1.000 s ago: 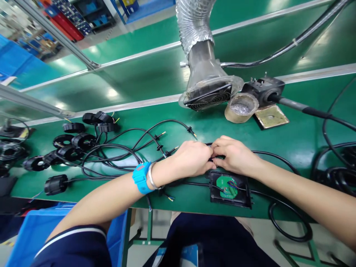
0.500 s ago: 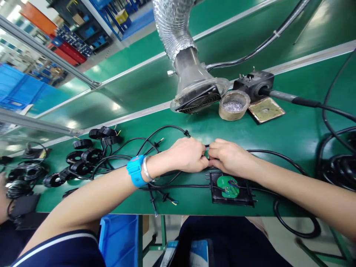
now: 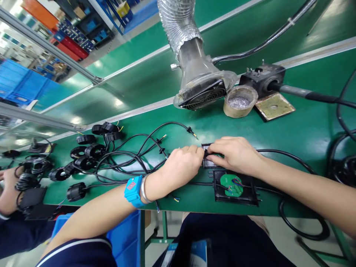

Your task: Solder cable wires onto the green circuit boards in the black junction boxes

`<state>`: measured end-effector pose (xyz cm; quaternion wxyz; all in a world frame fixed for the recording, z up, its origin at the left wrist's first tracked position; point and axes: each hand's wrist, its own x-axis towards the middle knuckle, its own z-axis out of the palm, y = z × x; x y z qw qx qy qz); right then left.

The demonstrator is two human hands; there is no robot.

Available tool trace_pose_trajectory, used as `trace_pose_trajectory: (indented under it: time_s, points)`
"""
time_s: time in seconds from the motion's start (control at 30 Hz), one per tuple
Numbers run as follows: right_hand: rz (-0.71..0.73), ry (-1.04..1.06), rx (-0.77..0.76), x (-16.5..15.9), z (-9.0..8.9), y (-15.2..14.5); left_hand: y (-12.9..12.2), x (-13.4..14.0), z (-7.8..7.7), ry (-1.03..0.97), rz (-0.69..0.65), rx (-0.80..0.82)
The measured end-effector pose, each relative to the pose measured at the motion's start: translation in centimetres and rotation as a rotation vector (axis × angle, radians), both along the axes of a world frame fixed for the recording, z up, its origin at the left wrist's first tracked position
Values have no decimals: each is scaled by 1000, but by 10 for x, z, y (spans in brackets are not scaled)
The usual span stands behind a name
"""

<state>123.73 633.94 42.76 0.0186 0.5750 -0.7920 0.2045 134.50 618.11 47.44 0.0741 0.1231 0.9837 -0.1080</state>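
Observation:
My left hand [image 3: 185, 167], with a blue wrist strap [image 3: 134, 191] and a silver bangle, is closed at the left end of a small black case [image 3: 205, 163]. What its fingers grip is hidden. Over the same case, my right hand [image 3: 235, 154] pinches with thumb and fingers; a small dark part shows at the tips, too little to name. A black cable [image 3: 283, 152] runs rightward from behind my right hand. Just nearer to me lies an open black housing [image 3: 250, 198] holding a round green circuit board [image 3: 231, 185] with thin coloured wires.
Black cables [image 3: 133, 155] with stripped ends and round black parts [image 3: 94, 151] lie to the left. Behind are a fume extractor fan [image 3: 205, 96], a solder bowl [image 3: 240, 102] and a soldering-iron holder [image 3: 263, 79]. Another person's hand [image 3: 11, 189] is at far left.
My left hand has shifted toward me and slightly left. The small black case now shows between my hands, where they mostly covered it before. The camera view has shifted a little.

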Motion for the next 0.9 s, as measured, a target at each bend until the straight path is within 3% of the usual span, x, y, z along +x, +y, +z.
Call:
trace_pose_trajectory:
  time_s: [0.13, 0.33, 0.5, 0.6, 0.77, 0.9]
  points:
    - [13, 25, -8, 0, -1, 1, 0, 1, -3, 39, 31, -3]
    - [17, 65, 7, 1, -3, 1, 1, 7, -6, 67, -38, -84]
    - [8, 119, 13, 7, -2, 0, 7, 11, -21, 80, -5, -183]
    - [39, 102, 110, 11, 6, -7, 14, 13, -32, 125, 49, -234]
    - [12, 32, 301, 11, 19, -17, 14, 11, -34, 86, 167, -105]
    - [29, 17, 235, 5, 18, -5, 9, 11, -33, 156, 194, 90]
